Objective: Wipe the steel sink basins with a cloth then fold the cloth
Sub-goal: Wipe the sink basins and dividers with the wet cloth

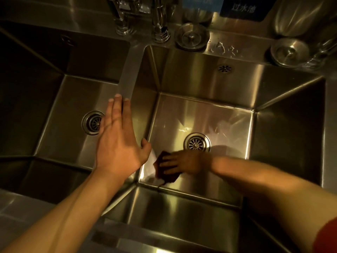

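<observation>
Two deep steel basins lie below me, parted by a narrow divider (pixel 130 70). My right hand (pixel 184 162) reaches down into the right basin (pixel 200 110) and presses a dark reddish-brown cloth (pixel 164 175) flat on the floor near its front-left corner, just in front of the round drain (pixel 197 142). My left hand (pixel 118 141) rests flat on the divider with fingers stretched out and holds nothing. The left basin (pixel 63 110) has its own drain (pixel 93 122), partly hidden by my left hand.
Two tap bases (pixel 160 31) stand on the back ledge. Two loose strainer plugs (pixel 191 37) (pixel 289 51) sit on that ledge, with water drops between them. An overflow grille (pixel 225 68) is set in the right basin's back wall. Blue signs (pixel 242 8) hang behind.
</observation>
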### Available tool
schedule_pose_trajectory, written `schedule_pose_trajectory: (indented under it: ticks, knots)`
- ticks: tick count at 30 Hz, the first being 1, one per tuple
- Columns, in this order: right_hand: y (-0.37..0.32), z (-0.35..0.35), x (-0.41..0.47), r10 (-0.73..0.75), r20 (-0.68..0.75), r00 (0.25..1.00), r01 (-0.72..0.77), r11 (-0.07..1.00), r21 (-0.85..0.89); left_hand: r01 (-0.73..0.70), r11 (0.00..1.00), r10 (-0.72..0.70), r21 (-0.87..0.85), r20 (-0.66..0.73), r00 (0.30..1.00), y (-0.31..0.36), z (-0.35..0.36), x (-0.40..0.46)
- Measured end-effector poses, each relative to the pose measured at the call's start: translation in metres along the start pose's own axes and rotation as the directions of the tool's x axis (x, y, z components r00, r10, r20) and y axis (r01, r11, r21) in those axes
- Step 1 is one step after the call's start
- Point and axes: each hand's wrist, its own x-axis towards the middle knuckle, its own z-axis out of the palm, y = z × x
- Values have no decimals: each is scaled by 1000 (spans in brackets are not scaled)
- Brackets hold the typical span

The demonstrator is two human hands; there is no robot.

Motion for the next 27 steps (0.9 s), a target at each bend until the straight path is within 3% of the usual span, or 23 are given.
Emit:
schedule_pose_trajectory:
  ticks: [3,5,7,10,12,13,14,16,19,21,22,24,27]
  knots:
    - [43,-17,-23,200,-211,957,-176,976,126,-2,1000,2,-2,-4,1000,-1,0,-1]
    - [64,-28,-28,527,-322,787,-437,844,312,-9,1000,9,-3,-7,1000,0,0,-1]
    - [64,-38,-16,817,-193,543,-677,562,475,-14,1000,14,2,-6,1000,0,0,-1]
    - [44,-49,22,973,-53,225,-725,203,658,-10,1000,10,22,-3,1000,0,-1,-1]
    - [26,-56,46,991,23,132,-693,75,717,-12,1000,12,24,-10,1000,0,-1,-1]
    - [16,-57,57,991,54,120,-683,42,730,-14,1000,14,23,-12,1000,0,0,-1]
    - [4,-57,66,989,64,136,-682,46,730,-15,1000,15,21,-12,1000,-1,0,-1]
    - [-22,-52,82,964,23,266,-700,177,692,-17,1000,17,18,-13,1000,-1,1,0]
    - [-55,-30,79,789,-19,614,-652,521,552,-16,1000,16,11,-16,1000,-1,1,0]
    - [-56,-13,56,555,-31,831,-502,773,389,-20,1000,21,15,-19,1000,-2,1,-1]
    - [-49,-6,41,428,-32,903,-396,860,321,-23,999,24,22,-19,1000,-2,1,-1]
    - [-28,0,14,252,-28,967,-242,948,206,-25,999,26,31,-22,999,-2,1,-1]
    - [11,-1,-14,224,19,974,-225,970,91,-27,999,28,32,-27,999,-1,1,-1]
